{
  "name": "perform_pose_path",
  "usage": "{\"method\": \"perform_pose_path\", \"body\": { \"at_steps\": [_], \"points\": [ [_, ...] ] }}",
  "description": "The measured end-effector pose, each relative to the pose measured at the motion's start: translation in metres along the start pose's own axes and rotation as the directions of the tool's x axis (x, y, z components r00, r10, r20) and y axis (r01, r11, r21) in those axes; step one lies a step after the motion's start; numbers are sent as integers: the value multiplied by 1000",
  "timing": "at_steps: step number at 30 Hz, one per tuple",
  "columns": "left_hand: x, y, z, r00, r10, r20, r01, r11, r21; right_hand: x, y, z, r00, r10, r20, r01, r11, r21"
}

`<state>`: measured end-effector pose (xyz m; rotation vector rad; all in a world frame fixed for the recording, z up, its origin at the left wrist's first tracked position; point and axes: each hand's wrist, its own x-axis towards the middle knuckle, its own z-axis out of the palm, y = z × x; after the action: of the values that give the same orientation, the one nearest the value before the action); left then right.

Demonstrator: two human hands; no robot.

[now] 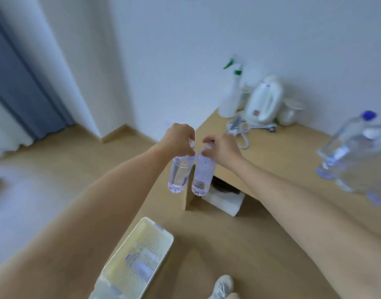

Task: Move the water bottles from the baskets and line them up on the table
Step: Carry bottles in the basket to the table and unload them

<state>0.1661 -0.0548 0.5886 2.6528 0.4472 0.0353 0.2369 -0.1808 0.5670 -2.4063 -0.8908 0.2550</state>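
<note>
— Holding what, each hand?

— My left hand (pixel 178 140) grips one water bottle (pixel 179 171) by the cap, fingers curled tight round it. My right hand (pixel 223 147) pinches a second water bottle (pixel 203 175) the same way. Both hang upright, side by side, almost touching, in the air off the left edge of the table (pixel 282 152), above the floor.

— Hidden stuff?

— Caps mostly covered by my fingers. Whole frame is blurred. The basket (pixel 155 228) sits on the floor near me, left, its near end cut off at the bottom edge. A few lying bottles (pixel 142 264) inside, count unclear. On the right, a cluster of clear bottles (pixel 336 169) on the table, smeared and cut by the frame. A big bottle (pixel 358 137) with a blue cap is among them.

— Around?

— Far end of the table: spray bottle (pixel 230 98) with green trigger, white jug (pixel 264 102), white tub (pixel 291 113), grey cable (pixel 239 130). White box (pixel 224 201) under the table, partly hidden by the tabletop. Shoe (pixel 223 284) at the near edge. Blue curtain (pixel 23 83) far left.

— Writing?

— Red mark on the jug, too blurred to read. Bottle labels not legible.
</note>
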Motion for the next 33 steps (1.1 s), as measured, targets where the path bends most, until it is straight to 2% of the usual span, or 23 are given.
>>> {"method": "perform_pose_path", "body": {
  "at_steps": [7,10,14,25,33],
  "points": [
    [63,154,33,960,266,84,-269,963,22,-32,107,-114,964,201,-175,-213,976,-52],
    [90,207,51,940,328,94,-330,944,4,-37,148,-150,949,222,-223,-243,968,-69],
    [120,254,79,935,341,98,-339,940,-37,-41,197,-181,924,260,-281,-284,958,-45],
    [169,289,120,932,336,135,-332,942,-46,-21,257,-193,860,400,-316,-371,916,150],
    [185,296,120,905,365,218,-375,927,6,-19,265,-197,896,359,-261,-342,933,108]
  ]
}}
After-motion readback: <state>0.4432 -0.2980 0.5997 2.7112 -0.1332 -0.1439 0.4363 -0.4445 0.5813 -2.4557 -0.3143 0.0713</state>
